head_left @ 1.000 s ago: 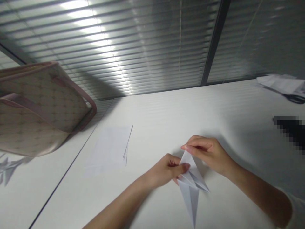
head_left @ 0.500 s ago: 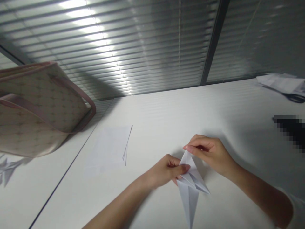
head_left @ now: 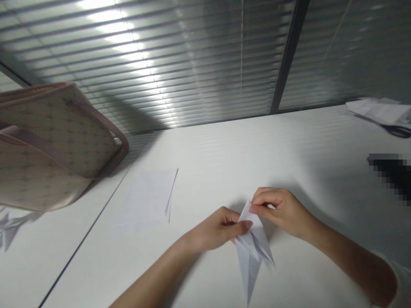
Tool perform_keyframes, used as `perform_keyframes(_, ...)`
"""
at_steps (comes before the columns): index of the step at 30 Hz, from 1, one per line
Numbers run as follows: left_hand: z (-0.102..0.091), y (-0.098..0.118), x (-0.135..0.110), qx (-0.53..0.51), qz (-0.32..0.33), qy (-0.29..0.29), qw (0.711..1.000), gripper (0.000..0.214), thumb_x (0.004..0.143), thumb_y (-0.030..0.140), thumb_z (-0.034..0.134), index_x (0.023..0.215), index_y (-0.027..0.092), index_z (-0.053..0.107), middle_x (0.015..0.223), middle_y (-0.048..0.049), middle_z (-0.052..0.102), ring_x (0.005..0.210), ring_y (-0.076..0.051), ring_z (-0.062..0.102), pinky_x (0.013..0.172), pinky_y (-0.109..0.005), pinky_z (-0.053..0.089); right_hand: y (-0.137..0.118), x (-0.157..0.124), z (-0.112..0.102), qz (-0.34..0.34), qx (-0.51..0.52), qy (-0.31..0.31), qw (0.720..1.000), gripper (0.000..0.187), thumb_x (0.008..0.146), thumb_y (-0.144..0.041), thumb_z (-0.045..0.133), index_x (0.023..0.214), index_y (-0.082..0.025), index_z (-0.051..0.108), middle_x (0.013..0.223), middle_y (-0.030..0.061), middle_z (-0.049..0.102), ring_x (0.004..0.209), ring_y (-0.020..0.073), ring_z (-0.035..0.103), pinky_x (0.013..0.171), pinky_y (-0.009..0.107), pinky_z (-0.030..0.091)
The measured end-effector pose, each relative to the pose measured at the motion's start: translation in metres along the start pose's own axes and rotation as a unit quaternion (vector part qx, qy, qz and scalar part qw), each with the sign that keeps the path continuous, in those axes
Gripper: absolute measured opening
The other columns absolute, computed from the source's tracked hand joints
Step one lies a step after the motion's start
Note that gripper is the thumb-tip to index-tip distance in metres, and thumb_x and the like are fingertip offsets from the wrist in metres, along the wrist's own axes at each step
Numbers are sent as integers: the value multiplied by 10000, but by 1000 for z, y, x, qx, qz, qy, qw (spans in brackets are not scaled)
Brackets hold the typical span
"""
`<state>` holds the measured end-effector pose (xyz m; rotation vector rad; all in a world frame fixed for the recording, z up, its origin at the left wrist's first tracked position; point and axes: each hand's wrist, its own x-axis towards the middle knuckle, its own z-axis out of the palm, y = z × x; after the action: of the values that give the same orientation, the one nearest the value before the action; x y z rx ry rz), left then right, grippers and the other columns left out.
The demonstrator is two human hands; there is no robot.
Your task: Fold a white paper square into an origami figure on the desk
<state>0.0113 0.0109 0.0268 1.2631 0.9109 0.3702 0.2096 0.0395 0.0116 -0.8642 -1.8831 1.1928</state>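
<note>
A white folded paper piece [head_left: 252, 254], shaped like a long narrow kite with its point toward me, is held just above the white table [head_left: 224, 149]. My left hand [head_left: 218, 229] pinches its left edge between thumb and fingers. My right hand [head_left: 279, 209] is closed on the upper tip, its fingertips pressed on the paper. Both hands meet over the top of the fold.
A small stack of white paper sheets [head_left: 146, 201] lies left of my hands. A beige patterned bag [head_left: 51, 145] with pink handles stands at the far left. A folded paper figure [head_left: 9, 229] lies at the left edge. Papers and scissors [head_left: 385, 115] rest at the far right.
The folded paper has tilted and shifted slightly left and toward me. My right hand has come down closer to my left hand on the upper tip.
</note>
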Motion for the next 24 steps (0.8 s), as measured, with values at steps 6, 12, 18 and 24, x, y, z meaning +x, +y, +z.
perform_keyframes(6, -5, 2, -3, 3, 40, 53, 998, 378, 843, 453, 624, 646, 131, 635, 570, 51, 451, 541, -81, 369, 532, -220, 294, 7, -3, -3, -60, -66, 14, 996, 78, 776, -189, 719, 712, -166, 681, 714, 5, 584, 552, 95, 496, 474, 219, 420)
perform_keyframes(12, -3, -5, 4, -79, 67, 128, 986, 234, 724, 283, 761, 929, 172, 737, 921, -44, 693, 900, -202, 607, 846, -294, 432, 10, -4, -3, -188, -148, 29, 971, 131, 884, -140, 588, 791, -143, 681, 762, 43, 626, 700, 124, 591, 611, 231, 483)
perform_keyframes(18, 6, -10, 7, -195, 50, 219, 955, 487, 669, 250, 813, 1128, 213, 655, 1083, -49, 683, 930, -168, 626, 819, -250, 458, 15, -6, -4, -287, -258, 41, 921, 145, 889, -85, 560, 910, -138, 694, 743, 50, 638, 682, 148, 572, 610, 273, 478)
perform_keyframes(24, 15, -1, 4, -263, 19, 147, 953, 313, 795, 386, 703, 934, 105, 708, 877, -117, 711, 850, -218, 667, 749, -280, 510, 15, -6, -9, -349, -377, 56, 856, 213, 882, -50, 547, 1042, -102, 677, 826, 87, 699, 728, 185, 589, 654, 324, 495)
